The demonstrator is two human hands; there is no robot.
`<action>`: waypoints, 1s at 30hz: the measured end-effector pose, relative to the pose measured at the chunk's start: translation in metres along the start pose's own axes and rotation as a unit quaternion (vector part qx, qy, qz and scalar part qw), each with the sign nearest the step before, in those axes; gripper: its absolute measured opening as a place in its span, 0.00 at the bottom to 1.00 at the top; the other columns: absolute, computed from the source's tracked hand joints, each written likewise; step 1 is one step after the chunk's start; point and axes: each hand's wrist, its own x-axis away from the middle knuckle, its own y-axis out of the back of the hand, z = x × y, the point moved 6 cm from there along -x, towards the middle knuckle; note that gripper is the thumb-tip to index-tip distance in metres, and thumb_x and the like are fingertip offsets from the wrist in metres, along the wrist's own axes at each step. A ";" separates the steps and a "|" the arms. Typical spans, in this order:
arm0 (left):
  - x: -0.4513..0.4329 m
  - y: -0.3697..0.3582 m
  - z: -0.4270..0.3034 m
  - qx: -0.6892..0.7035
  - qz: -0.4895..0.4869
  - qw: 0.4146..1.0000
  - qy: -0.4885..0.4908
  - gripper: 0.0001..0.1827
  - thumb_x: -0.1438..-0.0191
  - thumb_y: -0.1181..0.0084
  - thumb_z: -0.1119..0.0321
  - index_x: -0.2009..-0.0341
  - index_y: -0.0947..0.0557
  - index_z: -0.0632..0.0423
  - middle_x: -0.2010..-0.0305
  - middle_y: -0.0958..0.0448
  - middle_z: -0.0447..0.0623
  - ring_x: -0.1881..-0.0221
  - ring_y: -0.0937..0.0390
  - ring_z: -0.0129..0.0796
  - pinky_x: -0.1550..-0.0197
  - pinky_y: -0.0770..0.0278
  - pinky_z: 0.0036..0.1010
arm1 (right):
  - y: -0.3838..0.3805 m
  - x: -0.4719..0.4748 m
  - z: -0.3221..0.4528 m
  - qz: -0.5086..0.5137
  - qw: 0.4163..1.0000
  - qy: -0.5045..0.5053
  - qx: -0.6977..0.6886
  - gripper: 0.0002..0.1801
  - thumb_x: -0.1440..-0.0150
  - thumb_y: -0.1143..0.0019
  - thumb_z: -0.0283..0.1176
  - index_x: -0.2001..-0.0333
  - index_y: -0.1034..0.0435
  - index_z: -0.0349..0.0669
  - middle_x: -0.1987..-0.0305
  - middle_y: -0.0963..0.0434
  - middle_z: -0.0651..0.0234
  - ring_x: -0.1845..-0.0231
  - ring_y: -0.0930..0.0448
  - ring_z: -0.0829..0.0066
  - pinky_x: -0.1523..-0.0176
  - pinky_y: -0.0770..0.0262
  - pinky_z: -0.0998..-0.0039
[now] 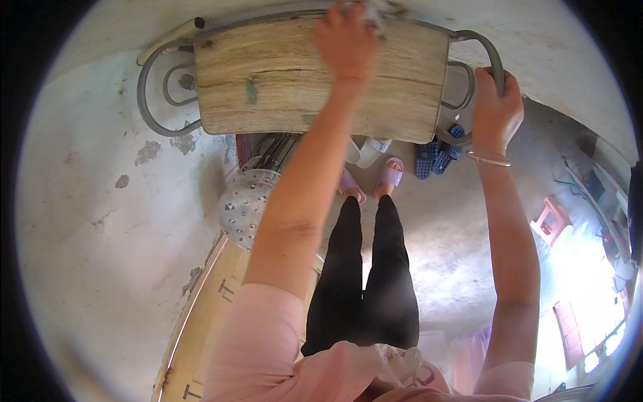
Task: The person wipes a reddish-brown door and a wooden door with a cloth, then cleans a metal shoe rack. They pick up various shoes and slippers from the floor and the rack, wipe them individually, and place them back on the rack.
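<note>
A wood-grain board (pixel 281 85) set in a grey tubular metal frame (pixel 143 93) spans the top of the view, with looped tubes at both sides. My left hand (pixel 349 42) is at the board's far edge, blurred by motion. A grey-white cloth (pixel 384 15) shows beside its fingers; the part under the hand is hidden. On the right, my right hand (pixel 497 110) is wrapped around the bent tube (pixel 485 45) of the frame. A green mark (pixel 251 90) is on the board's surface.
A perforated metal drum (pixel 246 206) stands below the board, by the peeling wall (pixel 100 201). Slippers lie on the floor: a blue pair (pixel 434 156) and a white pair (pixel 369 153). A pink plastic stool (pixel 551 221) is at right.
</note>
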 end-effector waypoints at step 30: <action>0.041 -0.009 -0.053 -0.016 -0.075 0.996 0.052 0.25 0.55 0.44 0.58 0.50 0.26 0.45 0.44 0.35 0.53 0.44 0.38 0.50 0.46 0.41 0.50 | -0.004 0.002 0.003 0.006 1.000 0.009 -0.009 0.15 0.54 0.44 0.38 0.70 0.26 0.35 0.78 0.24 0.61 0.75 0.25 0.67 0.65 0.30 0.70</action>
